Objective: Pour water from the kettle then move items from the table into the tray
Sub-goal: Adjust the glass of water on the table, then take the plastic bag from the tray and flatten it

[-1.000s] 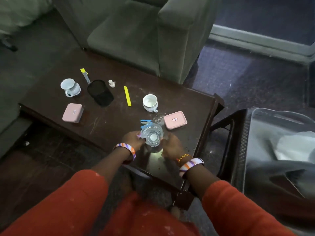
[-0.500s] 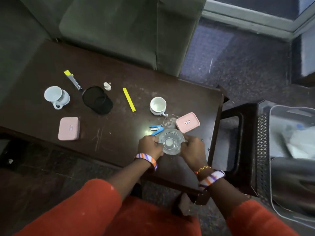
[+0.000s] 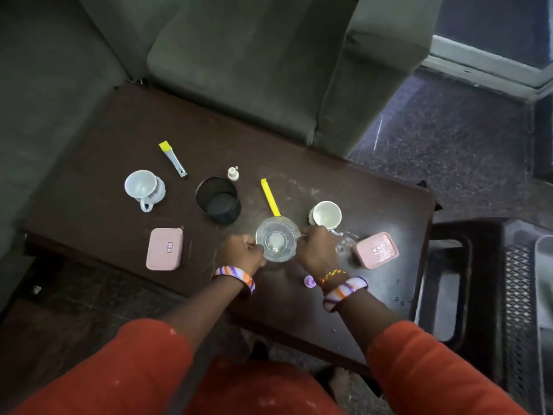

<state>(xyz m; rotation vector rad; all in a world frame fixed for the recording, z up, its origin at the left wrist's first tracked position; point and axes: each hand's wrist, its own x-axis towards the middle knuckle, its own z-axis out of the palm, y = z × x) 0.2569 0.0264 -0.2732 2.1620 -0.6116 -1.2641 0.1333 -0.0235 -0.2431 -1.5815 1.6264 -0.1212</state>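
Gripping the glass kettle with both sets of fingers, left hand and right hand wrapped round its sides to steady it upright, mid-counter, white cup just beyond.

We count two white cups, one far left and one right of centre. Two pink lidded boxes, left and right. One clear glass vessel between two hands, left and right. One black mesh pot. One yellow strip. One nail clipper. One small white bottle.
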